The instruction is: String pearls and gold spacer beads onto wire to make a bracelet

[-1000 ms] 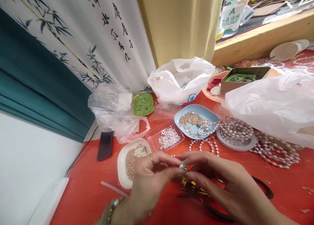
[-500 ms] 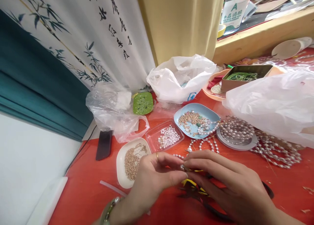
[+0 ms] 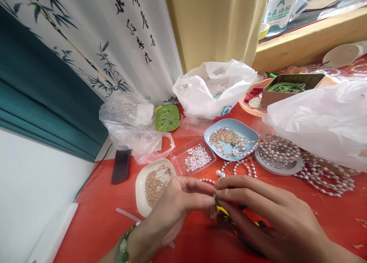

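Both hands meet over the red table. My left hand (image 3: 180,202) pinches a small beaded piece (image 3: 213,209) between thumb and forefinger. It looks greenish with gold bits hanging down, and the fingers partly hide it. The fingertips of my right hand (image 3: 266,209) close on the same piece from the other side. Under the right hand lies a dark tool with yellow and black handles (image 3: 223,211), mostly covered; its kind is unclear. A string of silvery pearl beads (image 3: 208,181) lies just behind the fingertips. A green bead bracelet (image 3: 123,246) circles my left wrist.
Beyond the hands stand a cream dish of gold beads (image 3: 140,186), a clear tray of white pearls (image 3: 177,156) and a blue plate (image 3: 246,130). Coiled pearl strands (image 3: 279,150), white plastic bags (image 3: 212,91), a green dish (image 3: 168,117) and a phone (image 3: 120,166) surround them.
The held piece has turned between the fingers, so its greenish beads and gold bits now hang below the fingertips. Both hands stay together, and the view has shifted slightly.
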A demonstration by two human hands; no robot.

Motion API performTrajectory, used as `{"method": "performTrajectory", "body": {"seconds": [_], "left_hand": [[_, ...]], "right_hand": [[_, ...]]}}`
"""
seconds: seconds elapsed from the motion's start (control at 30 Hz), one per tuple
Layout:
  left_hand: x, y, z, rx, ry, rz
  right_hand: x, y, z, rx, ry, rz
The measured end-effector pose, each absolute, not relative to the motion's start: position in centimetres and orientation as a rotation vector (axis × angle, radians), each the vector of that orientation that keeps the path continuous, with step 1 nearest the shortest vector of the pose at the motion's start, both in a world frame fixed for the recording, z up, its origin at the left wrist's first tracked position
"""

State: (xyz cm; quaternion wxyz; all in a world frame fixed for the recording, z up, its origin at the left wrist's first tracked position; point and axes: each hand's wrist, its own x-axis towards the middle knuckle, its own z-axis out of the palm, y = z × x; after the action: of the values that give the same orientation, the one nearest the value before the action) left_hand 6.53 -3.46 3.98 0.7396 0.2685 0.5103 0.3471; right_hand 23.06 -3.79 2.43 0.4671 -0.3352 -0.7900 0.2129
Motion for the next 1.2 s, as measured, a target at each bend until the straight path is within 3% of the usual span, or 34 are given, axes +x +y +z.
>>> {"method": "performTrajectory", "body": {"seconds": [0.43, 0.87, 1.2], "left_hand": [[7.0, -4.0, 3.9, 0.609, 1.054, 0.704], [7.1, -4.2, 3.4, 0.661, 1.131, 0.781], [6.8, -4.0, 2.8, 0.941, 1.152, 0.872]], "right_hand": [[23.1, -4.2, 2.4, -0.777, -1.999, 0.559], [23.7, -4.5, 1.2, -0.874, -2.185, 0.184], [24.1, -4.4, 1.9, -0.843, -2.012, 0.332]]}}
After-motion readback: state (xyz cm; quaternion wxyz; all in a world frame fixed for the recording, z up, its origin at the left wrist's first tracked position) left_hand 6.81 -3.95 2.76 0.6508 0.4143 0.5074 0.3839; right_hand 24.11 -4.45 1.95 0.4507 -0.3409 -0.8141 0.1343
